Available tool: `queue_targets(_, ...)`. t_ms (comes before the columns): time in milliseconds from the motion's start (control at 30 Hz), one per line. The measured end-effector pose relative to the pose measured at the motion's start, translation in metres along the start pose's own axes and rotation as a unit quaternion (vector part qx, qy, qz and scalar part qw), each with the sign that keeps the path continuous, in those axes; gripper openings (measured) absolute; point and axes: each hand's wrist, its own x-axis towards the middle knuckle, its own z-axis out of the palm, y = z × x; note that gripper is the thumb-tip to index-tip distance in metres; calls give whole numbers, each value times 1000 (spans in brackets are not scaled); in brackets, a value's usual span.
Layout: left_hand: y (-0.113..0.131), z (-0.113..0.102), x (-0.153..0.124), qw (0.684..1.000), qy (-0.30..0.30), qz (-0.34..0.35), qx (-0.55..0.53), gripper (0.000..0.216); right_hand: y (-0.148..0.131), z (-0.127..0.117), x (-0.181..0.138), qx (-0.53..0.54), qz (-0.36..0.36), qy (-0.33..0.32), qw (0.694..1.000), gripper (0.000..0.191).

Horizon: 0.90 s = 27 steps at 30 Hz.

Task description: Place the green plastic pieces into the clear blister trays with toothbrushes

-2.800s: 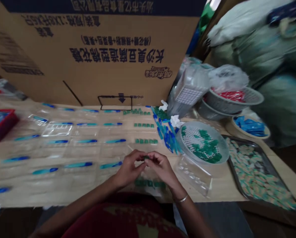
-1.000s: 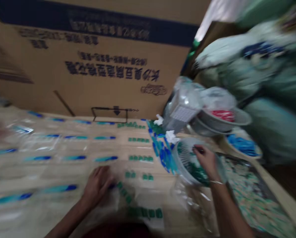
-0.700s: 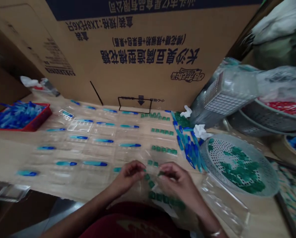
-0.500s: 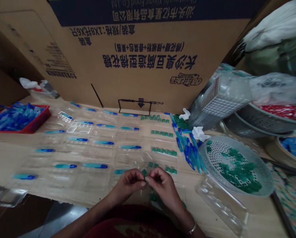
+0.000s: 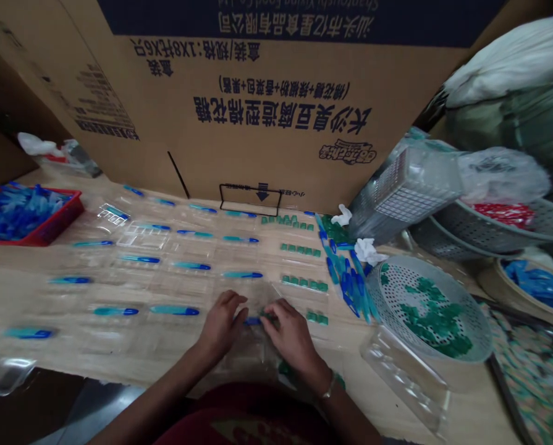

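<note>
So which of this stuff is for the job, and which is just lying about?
Looks part of the job:
- green blocks, one seemingly in the fingers of the right hand
- blue sticks in rows
- clear trays
- round basket of green blocks

Probably just lying about:
- crumpled tissues
- big cardboard box
- pale sack

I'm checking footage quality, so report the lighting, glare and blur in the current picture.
Head view: dim light overall, with pale glints on the empty clear tray beside the right hand; head view, centre: that hand and the left hand look slightly soft; head view, top: the carton shows large, readable, upside-down print; head view, lower right: the orange-and-green pieces blur.
</note>
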Motion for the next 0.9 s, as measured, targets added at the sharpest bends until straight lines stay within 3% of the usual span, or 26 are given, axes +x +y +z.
queue_targets(167,-20,1,7,986,-47,103,123,20,-9,4,13,-79,20,-56,995,5)
queue_targets(300,-16,2,12,978,-12,142,150,31,1,-24,8,-21,-8,-33,999,7)
queue_targets(367,-12,4,18,976,-13,146,162,37,25,-56,2,11,21,38,999,5)
queue_targets(467,-8,10,25,975,-37,145,163,43,80,-123,-12,-49,157,179,970,12)
queue_targets(533,-8,11,27,979,-42,125,158,43,121,-169,-19,-118,258,227,931,12)
queue_targets(633,-10,7,26,983,-44,83,155,43,174,-221,-21,-155,323,266,895,14)
queue_targets(733,-12,1,23,985,-55,46,159,41,207,-243,-13,-160,349,281,879,13)
queue_targets(900,-9,-5,22,988,-25,36,149,41,222,-247,0,-108,333,266,898,5)
